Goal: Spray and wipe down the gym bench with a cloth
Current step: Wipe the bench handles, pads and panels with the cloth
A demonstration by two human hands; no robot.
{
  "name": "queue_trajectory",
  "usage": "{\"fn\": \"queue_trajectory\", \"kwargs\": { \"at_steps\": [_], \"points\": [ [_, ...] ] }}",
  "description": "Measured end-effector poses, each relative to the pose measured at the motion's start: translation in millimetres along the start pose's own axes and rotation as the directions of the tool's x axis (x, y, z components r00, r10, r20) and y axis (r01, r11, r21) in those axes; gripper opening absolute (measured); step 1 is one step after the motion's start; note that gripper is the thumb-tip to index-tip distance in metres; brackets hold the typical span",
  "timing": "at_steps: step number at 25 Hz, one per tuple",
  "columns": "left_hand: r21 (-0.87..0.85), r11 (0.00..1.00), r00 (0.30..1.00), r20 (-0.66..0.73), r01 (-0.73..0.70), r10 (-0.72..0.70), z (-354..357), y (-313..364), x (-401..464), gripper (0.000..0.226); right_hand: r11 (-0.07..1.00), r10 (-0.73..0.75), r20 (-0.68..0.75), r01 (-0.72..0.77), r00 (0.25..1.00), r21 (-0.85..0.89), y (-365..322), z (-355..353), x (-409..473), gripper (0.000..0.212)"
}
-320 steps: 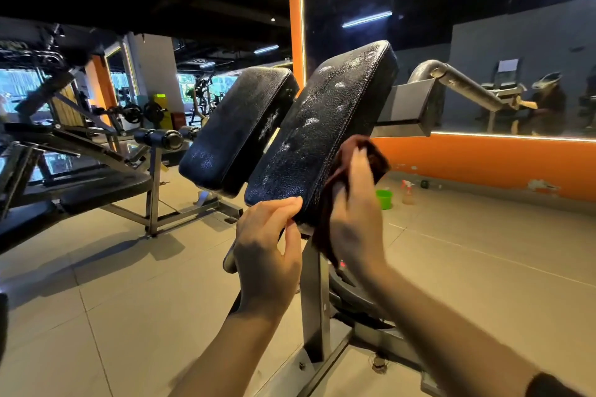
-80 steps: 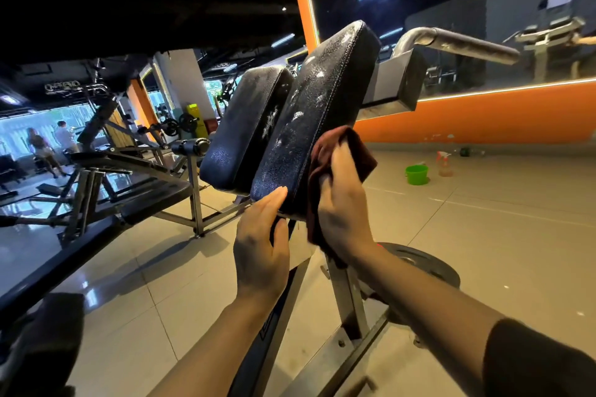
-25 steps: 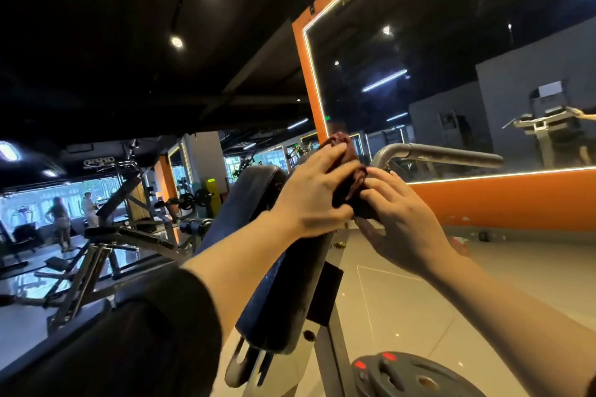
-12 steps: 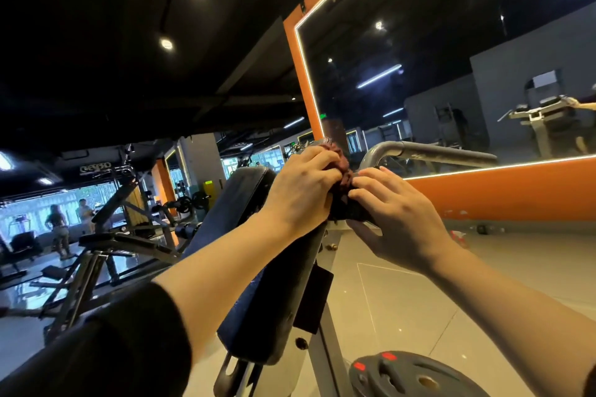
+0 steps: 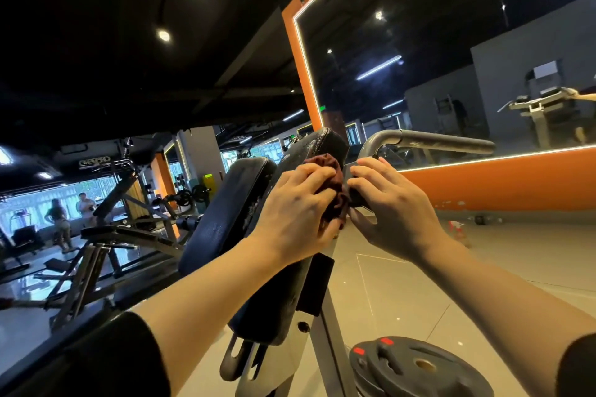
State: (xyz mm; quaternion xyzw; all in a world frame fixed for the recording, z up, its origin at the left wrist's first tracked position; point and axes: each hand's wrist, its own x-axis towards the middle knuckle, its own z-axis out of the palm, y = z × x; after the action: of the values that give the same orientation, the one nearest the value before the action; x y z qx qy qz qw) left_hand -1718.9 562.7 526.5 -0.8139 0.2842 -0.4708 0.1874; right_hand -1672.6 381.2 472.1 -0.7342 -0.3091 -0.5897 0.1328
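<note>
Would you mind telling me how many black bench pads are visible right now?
2: the near pad under the hands and cloth, and the second pad just to its left. Others may be hidden among the background machines.

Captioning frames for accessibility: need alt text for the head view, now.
Two bare hands work a dark red cloth against the top edge of a black gym pad: the left hand grips the cloth, the right hand touches it from the other side. A weight plate lies below.
</note>
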Motion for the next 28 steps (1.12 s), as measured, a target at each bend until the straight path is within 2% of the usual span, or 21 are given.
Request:
{"fn": "queue_trajectory", "kwargs": {
  "at_steps": [2, 5, 7, 9, 11, 15, 20, 23, 25, 28],
  "points": [
    [-0.056, 0.997, 0.998, 0.033, -0.06, 0.062, -3.0, 1.5, -25.2, 0.037, 1.0, 0.0, -0.001, 0.0, 1.0, -0.014, 0.8, -2.8, 0.5, 0.037],
    [-0.104, 0.971, 0.976, 0.01, -0.216, 0.218, -10.8, -5.2, -52.1, 0.026, 0.999, 0.042, 0.009, -0.042, 0.999, -0.002, -3.4, -1.7, 0.5, 0.044],
    [-0.111, 0.978, 0.982, -0.093, -0.175, 0.165, -9.5, -6.3, -40.0, 0.018, 0.999, 0.049, 0.017, -0.049, 0.999, 0.015, -6.6, 0.1, 0.4, 0.044],
    [-0.128, 0.991, 0.985, -0.171, -0.046, 0.024, -5.4, -1.6, -11.6, 0.021, 0.998, 0.048, 0.023, -0.049, 0.999, 0.047, -7.9, -0.4, 0.6, 0.042],
    [-0.14, 0.99, 0.991, -0.129, 0.024, -0.042, 2.0, 5.3, 10.1, 0.033, 0.997, 0.05, 0.038, -0.052, 0.998, 0.05, -5.8, -3.0, 0.5, 0.041],
    [-0.013, 1.0, 1.0, -0.003, -0.029, 0.029, 7.1, 5.6, -22.0, 0.027, 1.0, 0.0, 0.096, 0.003, 0.995, -0.029, 0.4, -9.7, 1.7, 0.038],
    [-0.093, 0.995, 1.0, -0.001, -0.023, 0.023, -4.1, 9.4, -76.1, 0.022, 0.995, 0.078, 0.102, -0.07, 0.992, -0.076, -11.5, -14.7, 3.7, 0.041],
    [-0.094, 0.996, 1.0, -0.027, 0.009, -0.012, -5.0, 10.5, -69.9, 0.02, 0.982, 0.09, 0.089, -0.074, 0.992, -0.177, -31.7, -14.6, 8.6, 0.033],
    [-0.095, 0.992, 0.996, -0.025, 0.079, -0.081, -7.6, 15.7, -62.3, 0.022, 0.971, 0.114, 0.139, -0.08, 0.984, -0.225, -36.2, -16.6, 10.6, 0.034],
    [-0.033, 0.999, 0.999, -0.005, 0.033, -0.033, -9.2, 21.9, -82.9, 0.02, 0.95, 0.136, 0.21, -0.067, 0.968, -0.303, -34.4, -22.8, 7.5, 0.045]
  ]
}}
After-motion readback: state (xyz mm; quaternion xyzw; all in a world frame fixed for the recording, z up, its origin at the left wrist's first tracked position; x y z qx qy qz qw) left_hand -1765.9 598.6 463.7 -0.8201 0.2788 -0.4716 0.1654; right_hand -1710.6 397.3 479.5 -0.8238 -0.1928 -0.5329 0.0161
